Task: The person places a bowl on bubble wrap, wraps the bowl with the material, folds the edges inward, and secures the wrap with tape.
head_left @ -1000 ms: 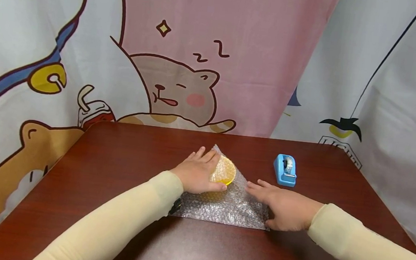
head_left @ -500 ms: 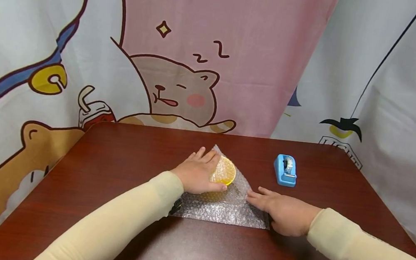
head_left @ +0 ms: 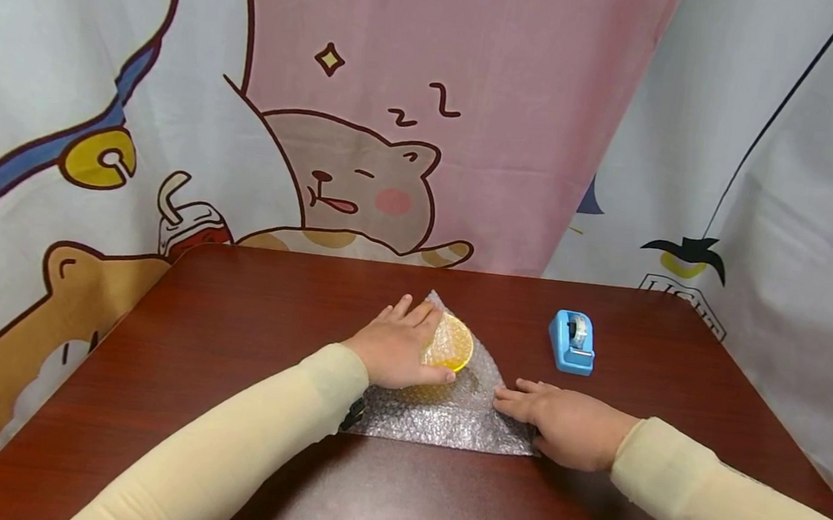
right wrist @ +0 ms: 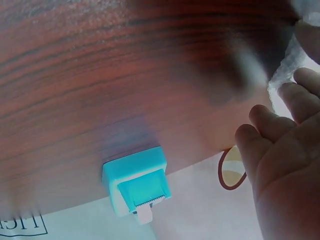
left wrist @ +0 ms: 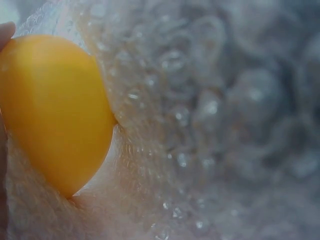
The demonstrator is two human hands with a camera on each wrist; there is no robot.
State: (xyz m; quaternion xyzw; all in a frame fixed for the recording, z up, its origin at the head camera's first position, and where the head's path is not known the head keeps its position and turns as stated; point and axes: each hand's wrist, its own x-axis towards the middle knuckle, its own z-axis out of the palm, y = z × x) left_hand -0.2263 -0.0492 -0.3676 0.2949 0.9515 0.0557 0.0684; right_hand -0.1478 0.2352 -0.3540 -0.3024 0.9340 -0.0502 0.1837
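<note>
A sheet of bubble wrap [head_left: 438, 425] lies on the table, folded over a smooth yellow item [head_left: 463, 344] with a round rim. In the left wrist view, the yellow item [left wrist: 57, 110] shows its curved side under the wrap. My left hand [head_left: 396, 346] rests on the wrapped item with fingers stretched out, covering its left part. On the sheet's slanting right edge, my right hand [head_left: 570, 424] lays its straight fingertips. The right wrist view shows those fingers [right wrist: 265, 125] extended beside the wrap's edge.
A blue tape dispenser [head_left: 571, 342] with a clear roll stands beyond my right hand, toward the back right of the brown table [head_left: 246, 310]. Cartoon-printed curtains [head_left: 513, 119] hang behind and beside the table.
My right hand has shifted slightly toward the near side along the wrap's right edge, and its thumb has moved off the near right corner. The left hand stays in place.
</note>
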